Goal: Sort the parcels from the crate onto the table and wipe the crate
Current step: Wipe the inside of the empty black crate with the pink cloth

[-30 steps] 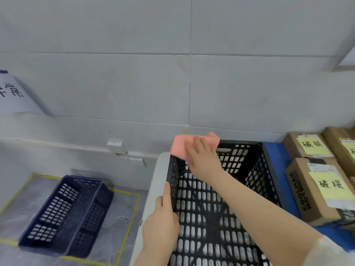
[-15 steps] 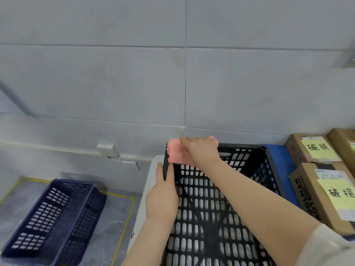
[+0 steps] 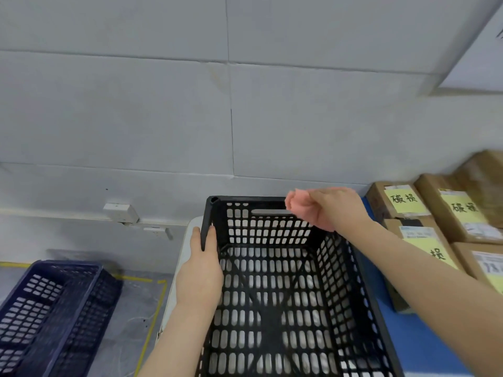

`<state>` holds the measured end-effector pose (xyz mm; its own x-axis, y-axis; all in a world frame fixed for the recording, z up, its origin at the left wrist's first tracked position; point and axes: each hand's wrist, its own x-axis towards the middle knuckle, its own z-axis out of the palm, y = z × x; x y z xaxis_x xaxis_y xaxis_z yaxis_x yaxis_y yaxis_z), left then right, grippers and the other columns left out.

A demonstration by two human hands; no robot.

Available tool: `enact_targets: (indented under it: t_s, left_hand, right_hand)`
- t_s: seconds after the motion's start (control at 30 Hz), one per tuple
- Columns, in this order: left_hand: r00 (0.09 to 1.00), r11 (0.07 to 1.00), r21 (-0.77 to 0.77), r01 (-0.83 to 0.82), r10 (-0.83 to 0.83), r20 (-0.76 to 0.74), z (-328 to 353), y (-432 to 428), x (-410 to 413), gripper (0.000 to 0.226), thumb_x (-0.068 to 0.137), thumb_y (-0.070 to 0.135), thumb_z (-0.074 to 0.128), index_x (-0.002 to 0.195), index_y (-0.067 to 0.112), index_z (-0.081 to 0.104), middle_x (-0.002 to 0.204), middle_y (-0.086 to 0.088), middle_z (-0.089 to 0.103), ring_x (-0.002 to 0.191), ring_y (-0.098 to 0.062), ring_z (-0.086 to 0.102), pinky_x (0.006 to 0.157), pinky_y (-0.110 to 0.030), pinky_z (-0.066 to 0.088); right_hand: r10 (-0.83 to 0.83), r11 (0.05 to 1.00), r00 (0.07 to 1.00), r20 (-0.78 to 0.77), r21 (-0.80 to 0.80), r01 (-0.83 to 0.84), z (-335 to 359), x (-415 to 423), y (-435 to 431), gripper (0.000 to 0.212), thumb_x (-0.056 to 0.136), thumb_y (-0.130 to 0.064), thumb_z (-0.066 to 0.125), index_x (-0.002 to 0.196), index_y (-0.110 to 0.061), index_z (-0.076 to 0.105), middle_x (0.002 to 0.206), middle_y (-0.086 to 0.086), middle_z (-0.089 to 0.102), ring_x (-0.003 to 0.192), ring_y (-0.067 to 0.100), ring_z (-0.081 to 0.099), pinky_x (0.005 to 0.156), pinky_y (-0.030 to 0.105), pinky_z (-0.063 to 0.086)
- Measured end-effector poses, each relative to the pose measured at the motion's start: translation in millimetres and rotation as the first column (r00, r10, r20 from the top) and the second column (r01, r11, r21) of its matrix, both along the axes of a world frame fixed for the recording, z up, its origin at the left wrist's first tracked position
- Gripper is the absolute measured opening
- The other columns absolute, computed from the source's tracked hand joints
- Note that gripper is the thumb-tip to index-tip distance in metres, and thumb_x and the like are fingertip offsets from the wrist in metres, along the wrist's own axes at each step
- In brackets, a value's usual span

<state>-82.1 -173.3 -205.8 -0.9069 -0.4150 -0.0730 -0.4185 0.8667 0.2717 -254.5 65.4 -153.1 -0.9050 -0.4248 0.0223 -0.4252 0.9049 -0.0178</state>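
A pale panelled wall point(image 3: 163, 104) filled the upper half of the view. Below it on the left lay a grey floor point(image 3: 128, 330) marked with yellow tape point(image 3: 152, 317). The worktop point(image 3: 424, 344), blue on top with a white left edge, stood against the wall on the right.

The black slotted crate point(image 3: 362, 295) sat upright on the worktop's left part, its far wall close to the wall behind. Pale patches showed through the slots in its base. A dark blue crate point(image 3: 49, 308) rested on the floor to the left, well apart from the worktop and inside the taped area.

Brown cardboard parcels point(image 3: 462, 221) were packed together on the worktop just right of the black crate, several bearing yellow labels point(image 3: 405, 201) with handwritten characters.

The left hand point(image 3: 200, 278) gripped the black crate's left rim near the far-left corner. Its thumb lay inside the rim and its fingers outside, so the rim ran between them.

The right hand point(image 3: 337, 208) reached across the crate from the right and hung over the far rim, near the far-right corner. Its fingers were curled tightly around a bunched pink cloth point(image 3: 300, 206). The cloth stuck out to the left of the fist, at the top edge of the crate's far wall just above the handle slot. Whether it touched the rim could not be told.
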Motion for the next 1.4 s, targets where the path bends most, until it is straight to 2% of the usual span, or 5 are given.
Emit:
enact_targets:
  t_s: [0.17,0.33,0.6,0.8,1.4]
  left_hand:
    - [1.0,1.0,0.007,-0.006,0.006,-0.013,-0.8,-0.7,0.3,0.068,0.095,0.011,0.041,0.151,0.029,0.007,0.16,-0.006,0.003,0.084,-0.032,0.063,0.069,-0.034,0.046]
    - [0.999,0.999,0.036,-0.001,0.003,-0.053,-1.2,-1.7,0.4,0.065,0.096,0.013,0.042,0.151,0.029,0.011,0.159,-0.006,0.009,0.089,-0.036,0.062,0.076,-0.04,0.049]
    - [0.996,0.954,0.29,0.071,-0.052,-0.074,11.4,-7.2,21.2,0.063,0.097,0.015,0.037,0.152,0.035,0.013,0.16,-0.002,0.009,0.128,-0.031,0.043,0.1,-0.043,0.043]
    - [0.999,0.972,0.235,-0.026,0.032,-0.021,-0.3,4.2,78.4,0.066,0.095,0.012,0.037,0.147,0.047,0.016,0.131,-0.008,0.047,0.08,-0.027,0.055,0.071,-0.04,0.048]
    - [1.0,0.988,0.156,0.0,0.003,-0.016,9.7,12.3,77.4,0.061,0.095,0.012,0.034,0.149,0.035,0.021,0.119,-0.018,0.052,0.092,-0.042,0.056,0.085,-0.049,0.047]
  right_hand:
    - [-0.263,0.934,0.961,0.09,-0.226,0.277,6.2,0.4,-6.1,0.017,0.095,-0.018,0.048,0.106,-0.017,0.061,0.104,0.004,0.068,0.094,0.025,0.064,0.083,0.036,0.052]
    - [-0.481,0.323,0.874,0.064,-0.914,0.245,31.2,7.0,37.4,0.022,0.096,-0.019,0.045,0.078,-0.008,0.051,0.063,-0.001,0.045,0.06,0.009,0.039,0.056,0.028,0.032]
    - [-0.182,0.932,0.974,0.133,-0.292,0.214,12.6,29.6,47.1,0.027,0.096,-0.021,0.045,0.119,-0.013,0.056,0.112,0.011,0.061,0.098,0.032,0.059,0.081,0.042,0.049]
    - [-0.148,0.944,0.977,0.153,-0.271,0.186,-19.0,49.9,42.1,0.046,0.094,-0.01,0.043,0.137,-0.025,0.049,0.139,0.007,0.046,0.101,0.033,0.056,0.081,0.041,0.049]
    - [-0.045,0.968,0.935,0.352,-0.215,0.127,2.7,300.4,112.8,0.035,0.09,-0.015,0.055,0.119,-0.035,0.056,0.147,-0.019,0.036,0.092,0.022,0.062,0.079,0.03,0.048]
